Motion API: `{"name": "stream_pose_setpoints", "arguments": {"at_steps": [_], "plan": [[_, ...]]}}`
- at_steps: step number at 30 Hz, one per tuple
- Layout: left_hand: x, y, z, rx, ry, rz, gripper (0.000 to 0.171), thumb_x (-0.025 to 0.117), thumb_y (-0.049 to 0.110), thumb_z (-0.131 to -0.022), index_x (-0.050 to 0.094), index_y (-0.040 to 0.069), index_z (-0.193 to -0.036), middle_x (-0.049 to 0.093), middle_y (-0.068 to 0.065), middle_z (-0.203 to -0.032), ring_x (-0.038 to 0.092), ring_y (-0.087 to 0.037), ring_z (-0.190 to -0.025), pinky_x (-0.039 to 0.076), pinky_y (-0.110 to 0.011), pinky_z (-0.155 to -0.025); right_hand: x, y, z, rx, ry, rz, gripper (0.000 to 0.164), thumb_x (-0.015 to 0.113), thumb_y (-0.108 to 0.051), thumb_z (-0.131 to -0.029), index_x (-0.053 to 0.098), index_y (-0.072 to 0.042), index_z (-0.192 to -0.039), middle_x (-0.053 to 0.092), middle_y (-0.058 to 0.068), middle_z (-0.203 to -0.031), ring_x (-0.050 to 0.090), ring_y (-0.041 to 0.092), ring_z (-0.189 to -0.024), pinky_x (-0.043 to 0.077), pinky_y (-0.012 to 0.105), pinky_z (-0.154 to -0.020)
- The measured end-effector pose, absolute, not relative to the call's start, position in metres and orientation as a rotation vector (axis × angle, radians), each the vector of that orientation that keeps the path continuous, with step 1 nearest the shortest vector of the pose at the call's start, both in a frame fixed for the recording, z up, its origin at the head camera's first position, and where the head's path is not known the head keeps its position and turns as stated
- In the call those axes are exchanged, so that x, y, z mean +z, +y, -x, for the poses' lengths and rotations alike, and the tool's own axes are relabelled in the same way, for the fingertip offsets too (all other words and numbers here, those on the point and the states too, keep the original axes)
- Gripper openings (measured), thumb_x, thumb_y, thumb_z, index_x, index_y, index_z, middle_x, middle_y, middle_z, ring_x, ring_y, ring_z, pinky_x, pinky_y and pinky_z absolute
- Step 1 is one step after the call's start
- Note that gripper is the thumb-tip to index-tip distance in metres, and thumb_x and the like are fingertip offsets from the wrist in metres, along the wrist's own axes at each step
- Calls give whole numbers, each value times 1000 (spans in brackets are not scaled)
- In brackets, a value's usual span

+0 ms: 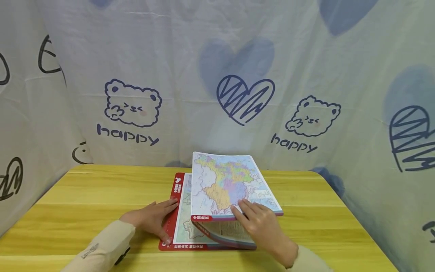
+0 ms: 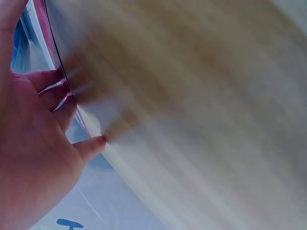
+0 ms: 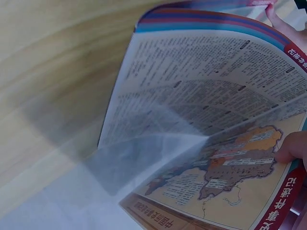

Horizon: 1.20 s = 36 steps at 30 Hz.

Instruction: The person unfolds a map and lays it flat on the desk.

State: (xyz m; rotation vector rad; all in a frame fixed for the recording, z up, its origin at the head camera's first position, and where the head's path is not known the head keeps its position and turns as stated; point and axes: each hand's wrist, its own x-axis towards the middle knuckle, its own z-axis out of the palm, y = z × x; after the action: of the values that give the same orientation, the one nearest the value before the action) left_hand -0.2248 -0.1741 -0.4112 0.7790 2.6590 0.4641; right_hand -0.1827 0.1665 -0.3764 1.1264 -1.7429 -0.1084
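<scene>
A map sheet with a red left border [image 1: 172, 221] lies on the wooden table in the head view. My left hand [image 1: 153, 219] rests on that border, fingers spread, thumb near the lower corner. Above it, tilted up, is a colourful map sheet [image 1: 224, 185], which my right hand [image 1: 263, 228] grips at its near edge. The right wrist view shows the right thumb [image 3: 291, 146] pressed on a brown and orange map page [image 3: 240, 167]. A text-covered sheet [image 3: 192, 76] bends away from that page, leaving a wedge-shaped gap.
The yellow wood-grain table [image 1: 312, 223] extends to both sides of the maps. Behind it hangs a pale cloth [image 1: 183, 75] printed with hearts, bears and the word "happy"; it also closes in the left and right sides.
</scene>
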Motion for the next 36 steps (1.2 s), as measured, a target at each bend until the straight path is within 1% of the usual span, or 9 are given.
{"name": "stream_pose_setpoints", "arguments": {"at_steps": [10,19,26,30,36], "plan": [[-411,-180,224,441,2684,-765,110,85,52,-64,37,-4,-145,29,-20,-153,26,-39,-139,18,-63,-109,-366,175,183,-138,-1712,-1114,44,30,-4,-105,73,-6,-96,72,12,-91,70,25,-77,57,34,-58],[-411,-188,225,481,2656,-735,109,86,49,-62,38,-3,-145,30,-20,-152,26,-41,-138,16,-66,-108,-359,184,185,-91,-1689,-1136,43,31,-5,-106,73,-4,-97,72,14,-90,70,27,-74,56,35,-53],[-410,-194,225,476,2667,-703,110,87,49,-61,38,-3,-145,31,-20,-152,28,-41,-138,17,-66,-108,-350,195,182,-70,-1723,-1120,41,32,-5,-106,72,-2,-99,72,15,-93,70,28,-77,57,37,-56],[-408,-196,226,470,2668,-670,110,88,48,-60,39,-2,-145,32,-20,-151,28,-41,-138,16,-65,-109,-344,203,180,-60,-1769,-1102,41,32,-7,-106,72,-1,-101,71,16,-95,70,29,-79,57,38,-57],[-406,-200,228,488,2657,-625,110,90,44,-59,39,-1,-145,32,-20,-152,28,-41,-137,15,-65,-109,-330,216,184,-65,-1785,-1093,43,31,-9,-107,73,0,-101,71,17,-95,70,30,-76,57,39,-58]]}}
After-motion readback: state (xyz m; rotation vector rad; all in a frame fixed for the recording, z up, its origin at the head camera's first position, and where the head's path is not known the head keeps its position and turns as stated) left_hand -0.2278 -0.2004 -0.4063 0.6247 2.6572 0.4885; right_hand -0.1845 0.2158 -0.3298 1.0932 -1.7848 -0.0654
